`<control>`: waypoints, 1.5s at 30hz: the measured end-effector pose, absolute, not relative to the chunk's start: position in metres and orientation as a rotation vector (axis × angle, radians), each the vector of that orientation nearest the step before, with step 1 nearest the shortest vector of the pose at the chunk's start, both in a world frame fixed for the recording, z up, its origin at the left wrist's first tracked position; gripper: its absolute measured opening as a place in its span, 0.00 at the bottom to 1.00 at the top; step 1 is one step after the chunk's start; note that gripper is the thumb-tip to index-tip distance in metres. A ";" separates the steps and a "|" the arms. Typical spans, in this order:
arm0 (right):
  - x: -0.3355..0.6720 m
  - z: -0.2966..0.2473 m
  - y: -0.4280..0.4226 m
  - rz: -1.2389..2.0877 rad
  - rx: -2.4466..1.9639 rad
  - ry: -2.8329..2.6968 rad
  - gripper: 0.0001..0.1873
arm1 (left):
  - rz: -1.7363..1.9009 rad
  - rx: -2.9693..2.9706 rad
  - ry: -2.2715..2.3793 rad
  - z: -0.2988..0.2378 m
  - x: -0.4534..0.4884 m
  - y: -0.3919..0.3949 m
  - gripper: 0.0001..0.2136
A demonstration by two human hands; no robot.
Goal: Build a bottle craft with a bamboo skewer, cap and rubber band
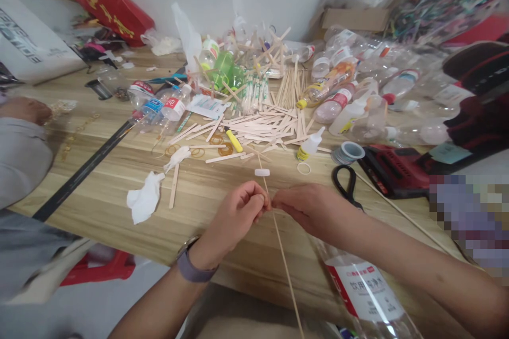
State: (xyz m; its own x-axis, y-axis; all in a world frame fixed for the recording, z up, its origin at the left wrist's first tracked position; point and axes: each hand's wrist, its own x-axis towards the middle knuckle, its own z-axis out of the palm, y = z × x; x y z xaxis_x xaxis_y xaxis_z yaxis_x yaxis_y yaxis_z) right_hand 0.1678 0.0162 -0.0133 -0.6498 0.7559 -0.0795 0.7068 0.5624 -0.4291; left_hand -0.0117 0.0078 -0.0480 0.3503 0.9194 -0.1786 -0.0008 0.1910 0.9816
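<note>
My left hand pinches a long thin bamboo stick between thumb and fingers. A white bottle cap sits on the stick just beyond my fingers, with the stick passing through it. From the right, my right hand brings its fingertips together at the same stick, close against the left fingers; its thumb is mostly hidden. Below my right forearm lies a clear plastic water bottle with a red and white label, partly covered by the arm. Black-handled scissors rest beside the right hand.
Loose craft sticks, a yellow-handled tool, a small glue bottle and a tape roll lie ahead. Plastic bottles crowd the back. A red power tool stands right. Another person's hand is at the left.
</note>
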 end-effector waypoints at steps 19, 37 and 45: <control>0.174 -0.018 0.012 0.277 -1.167 -2.620 0.10 | 0.920 1.091 1.116 -0.048 -0.011 0.009 0.08; 0.175 -0.012 0.017 0.021 -0.885 -2.748 0.13 | 0.750 1.349 1.278 -0.035 -0.012 0.015 0.05; 0.170 -0.017 0.029 0.011 -0.916 -2.718 0.14 | 0.671 1.524 1.273 -0.027 -0.014 0.019 0.07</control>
